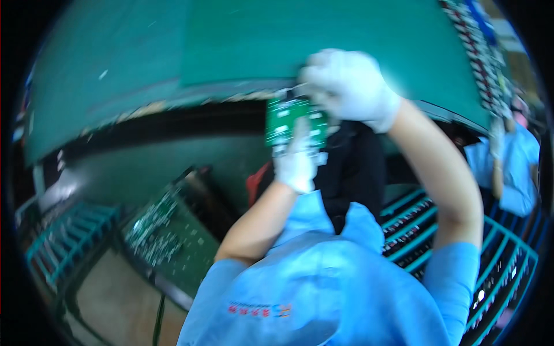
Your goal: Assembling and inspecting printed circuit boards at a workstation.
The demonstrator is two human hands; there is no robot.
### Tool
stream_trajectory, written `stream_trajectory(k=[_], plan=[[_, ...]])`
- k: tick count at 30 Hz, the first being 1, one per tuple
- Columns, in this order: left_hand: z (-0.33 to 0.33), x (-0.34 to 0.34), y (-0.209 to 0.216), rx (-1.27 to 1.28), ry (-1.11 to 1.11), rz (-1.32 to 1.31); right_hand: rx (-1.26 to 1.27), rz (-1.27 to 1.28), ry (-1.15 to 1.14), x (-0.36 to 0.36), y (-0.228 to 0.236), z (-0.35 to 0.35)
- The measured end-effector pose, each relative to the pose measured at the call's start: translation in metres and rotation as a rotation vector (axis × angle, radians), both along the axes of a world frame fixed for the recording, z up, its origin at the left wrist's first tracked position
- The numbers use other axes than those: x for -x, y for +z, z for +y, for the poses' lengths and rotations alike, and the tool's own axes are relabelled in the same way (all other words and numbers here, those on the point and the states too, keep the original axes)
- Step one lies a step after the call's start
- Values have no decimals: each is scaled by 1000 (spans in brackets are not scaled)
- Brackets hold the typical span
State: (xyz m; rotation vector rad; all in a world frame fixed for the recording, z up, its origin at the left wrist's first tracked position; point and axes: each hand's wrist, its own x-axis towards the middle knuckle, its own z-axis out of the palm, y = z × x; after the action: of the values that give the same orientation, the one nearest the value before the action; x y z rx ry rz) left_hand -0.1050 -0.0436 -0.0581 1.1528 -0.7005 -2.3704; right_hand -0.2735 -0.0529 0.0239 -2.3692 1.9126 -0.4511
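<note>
As left hand (296, 167) grips green board (280, 120), one edge forward, long axis unclear, right hand (350, 85) curled, hold indistinct

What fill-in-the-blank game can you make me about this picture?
1. The left hand holds a ____ circuit board.
2. The higher hand is the person's ____ one.
3. The person's shirt is light ____.
4. Both hands wear white ____.

Missing words: green; right; blue; gloves.

Head-worn fisheye view, facing downward
</note>
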Motion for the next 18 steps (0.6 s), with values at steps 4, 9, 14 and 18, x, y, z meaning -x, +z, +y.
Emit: stream_trajectory(k=[4, 9, 14, 18], plan=[[-12, -18, -1, -117, 91, -63, -230, -50, -76, -25, 7, -28], [-8, -17, -3, 19, 63, -46, -180, -16, -48, -22, 10, -15], [3, -4, -5, 51, 118, -21, -149, -11, -121, -14, 10, -3], [-4, -11, -10, 29, 100, -116, -154, -22, -76, -17, 5, -3]])
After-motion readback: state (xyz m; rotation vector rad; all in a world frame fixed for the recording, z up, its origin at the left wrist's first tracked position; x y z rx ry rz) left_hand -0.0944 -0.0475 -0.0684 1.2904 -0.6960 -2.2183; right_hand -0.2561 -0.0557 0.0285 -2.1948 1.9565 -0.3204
